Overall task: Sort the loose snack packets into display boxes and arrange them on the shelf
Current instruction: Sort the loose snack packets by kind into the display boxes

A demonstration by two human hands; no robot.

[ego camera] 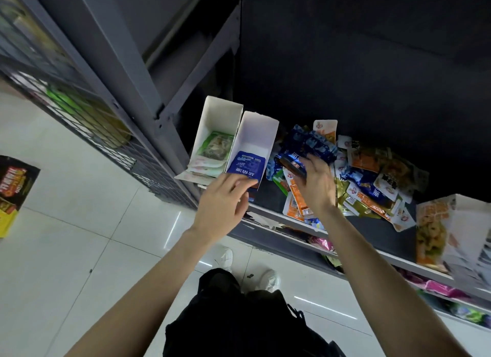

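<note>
We're in a shop aisle: dark metal retail shelving carries a heap of loose snack packets and white display boxes, more packaged goods fill the tier below, wire-mesh racking stands alongside, over glossy white floor tiles.

Dim overall, brightest on the floor, with streaks of glare from overhead lamps on its glossy tiles. Deep shadow over the shelf back. Strong wide-angle bending at the edges. Motion blur on the wire rack and the right-hand box.
</note>
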